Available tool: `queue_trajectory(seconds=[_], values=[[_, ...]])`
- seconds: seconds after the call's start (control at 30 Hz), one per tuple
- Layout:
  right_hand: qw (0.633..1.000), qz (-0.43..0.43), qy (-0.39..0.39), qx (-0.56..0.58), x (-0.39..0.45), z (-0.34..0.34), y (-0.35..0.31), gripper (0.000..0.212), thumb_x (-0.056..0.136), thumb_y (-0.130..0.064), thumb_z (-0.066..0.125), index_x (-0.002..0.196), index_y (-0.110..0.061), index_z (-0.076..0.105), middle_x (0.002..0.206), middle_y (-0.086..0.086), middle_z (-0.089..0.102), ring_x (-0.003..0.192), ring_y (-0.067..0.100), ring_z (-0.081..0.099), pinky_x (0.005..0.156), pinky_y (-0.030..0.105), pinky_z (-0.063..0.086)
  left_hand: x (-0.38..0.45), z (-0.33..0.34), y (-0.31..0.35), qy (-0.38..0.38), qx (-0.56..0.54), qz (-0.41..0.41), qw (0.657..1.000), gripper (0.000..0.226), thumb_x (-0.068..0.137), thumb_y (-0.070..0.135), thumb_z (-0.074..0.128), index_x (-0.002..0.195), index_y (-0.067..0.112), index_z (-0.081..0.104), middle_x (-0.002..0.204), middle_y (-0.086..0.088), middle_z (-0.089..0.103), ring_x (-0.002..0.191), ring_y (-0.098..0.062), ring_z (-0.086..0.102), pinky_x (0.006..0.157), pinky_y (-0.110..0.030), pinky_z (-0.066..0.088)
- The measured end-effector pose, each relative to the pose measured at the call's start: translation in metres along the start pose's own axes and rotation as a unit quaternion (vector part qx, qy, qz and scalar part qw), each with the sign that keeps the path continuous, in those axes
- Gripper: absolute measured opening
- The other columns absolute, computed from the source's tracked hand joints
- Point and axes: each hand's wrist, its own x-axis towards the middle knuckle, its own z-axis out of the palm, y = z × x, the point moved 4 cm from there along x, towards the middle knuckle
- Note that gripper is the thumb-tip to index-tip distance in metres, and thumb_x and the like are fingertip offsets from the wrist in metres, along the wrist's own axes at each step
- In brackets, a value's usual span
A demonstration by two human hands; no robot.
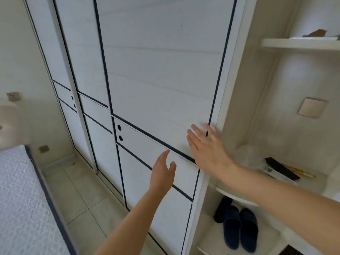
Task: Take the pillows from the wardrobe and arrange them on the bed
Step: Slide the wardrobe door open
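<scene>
White wardrobe (pixel 161 70): sliding doors shut, dark trim; pillows out of sight.
Right hand (pixel 207 148): fingers spread, empty, at the door's right edge, perhaps touching.
Left hand (pixel 162 172): open, empty, near the door.
Bed (pixel 20 199): lower left corner.

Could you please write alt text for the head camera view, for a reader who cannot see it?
Two bare, open hands, left hand and right hand, reach toward the closed white sliding wardrobe door. A bed edge shows at lower left; open shelves on the right hold dark blue slippers. No pillows are visible.
</scene>
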Motion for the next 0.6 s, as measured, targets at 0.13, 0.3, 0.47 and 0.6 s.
queue_trajectory(seconds=[0.13, 0.3, 0.47, 0.6], values=[[0.998, 0.029, -0.013, -0.058, 0.006, 0.024, 0.005, 0.075, 0.100, -0.048, 0.022, 0.150, 0.003, 0.000, 0.158, 0.024, -0.009, 0.145, 0.042, -0.010, 0.106, 0.066, -0.019, 0.034, 0.026, 0.005, -0.025, -0.031, 0.009, 0.999, 0.059, 0.104, 0.033, 0.041, 0.157, 0.025, 0.015, 0.164, 0.004, 0.019, 0.151, -0.014, 0.017, 0.119, -0.031, 0.017], [0.996, 0.037, -0.008, -0.076, 0.016, 0.040, 0.004, 0.081, 0.100, -0.049, 0.026, 0.146, 0.009, -0.008, 0.153, 0.031, -0.019, 0.142, 0.048, -0.013, 0.098, 0.070, -0.024, 0.066, 0.053, 0.002, -0.036, -0.083, 0.028, 0.995, 0.064, 0.103, 0.046, 0.033, 0.157, 0.030, 0.003, 0.165, 0.010, 0.004, 0.152, -0.008, 0.000, 0.124, -0.035, 0.008], [0.997, 0.027, -0.003, -0.071, 0.029, 0.046, -0.001, 0.089, 0.099, -0.049, 0.031, 0.142, 0.012, -0.017, 0.142, 0.039, -0.031, 0.131, 0.055, -0.027, 0.092, 0.073, -0.025, 0.083, 0.076, -0.008, -0.010, -0.098, 0.016, 0.995, 0.082, 0.092, 0.066, 0.025, 0.156, 0.031, -0.011, 0.164, 0.011, -0.017, 0.147, -0.006, -0.024, 0.118, -0.030, -0.012], [0.996, -0.010, 0.001, -0.090, 0.044, 0.046, -0.006, 0.095, 0.097, -0.054, 0.031, 0.142, 0.013, -0.019, 0.143, 0.040, -0.030, 0.132, 0.055, -0.027, 0.095, 0.072, -0.024, 0.100, 0.077, -0.013, 0.019, -0.055, 0.034, 0.998, 0.073, 0.101, 0.052, 0.024, 0.154, 0.025, -0.017, 0.162, 0.010, -0.022, 0.145, -0.005, -0.030, 0.118, -0.029, -0.018]])
